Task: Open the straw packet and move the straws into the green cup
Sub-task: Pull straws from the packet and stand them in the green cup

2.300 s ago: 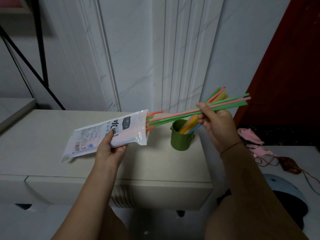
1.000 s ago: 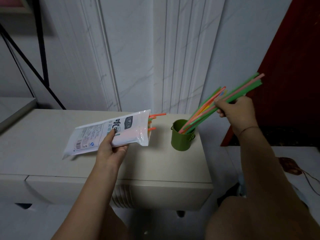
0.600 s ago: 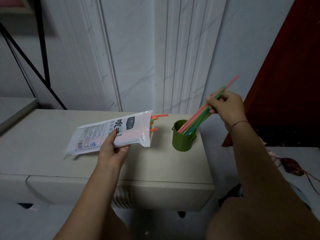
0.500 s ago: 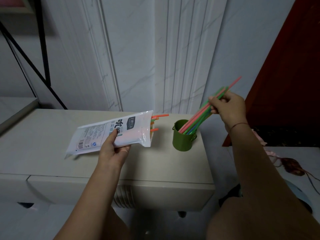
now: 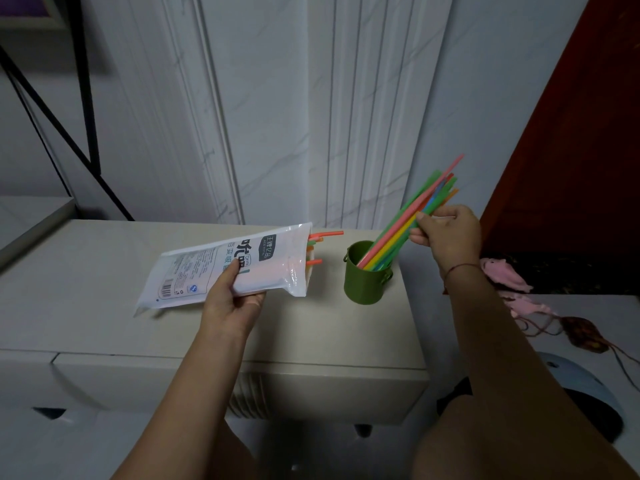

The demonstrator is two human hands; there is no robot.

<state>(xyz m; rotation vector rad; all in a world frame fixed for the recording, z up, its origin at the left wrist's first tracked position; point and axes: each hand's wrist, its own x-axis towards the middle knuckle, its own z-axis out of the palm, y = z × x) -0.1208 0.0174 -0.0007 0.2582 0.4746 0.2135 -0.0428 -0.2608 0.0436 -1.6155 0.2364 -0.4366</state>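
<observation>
- Standing in green cup (image 5: 365, 277), near right end of desk (image 5: 104, 271): bunch of straws (image 5: 405, 226), leaning up and to the right, lower ends inside cup, upper ends fanning out above right hand.
- Showing in the bunch: pink, yellow, green, blue, orange.
- Pinching the bunch partway up: right hand (image 5: 446, 235), fingers (image 5: 420, 216) closed around the straws, just right of and above the cup rim.
- Holding straw packet (image 5: 235, 265) from below at mid-length: left hand (image 5: 232, 303), thumb on the printed face, fingers wrapping underneath, gripping tight.
- Lying tilted, open mouth pointing right toward the cup, well short of touching it; sealed end low at left, close to the desk surface, contact unclear.
- Sticking out of packet mouth: remaining straws (image 5: 320, 242), orange and green, bent tips, one orange reaching furthest toward the cup.
- Sitting upright on desk, small handles on both sides of the cup.
- Hanging off a lower surface at right of desk: pink cloth (image 5: 505, 275).
- Running behind the desk: white marbled wall panel (image 5: 277, 116).
</observation>
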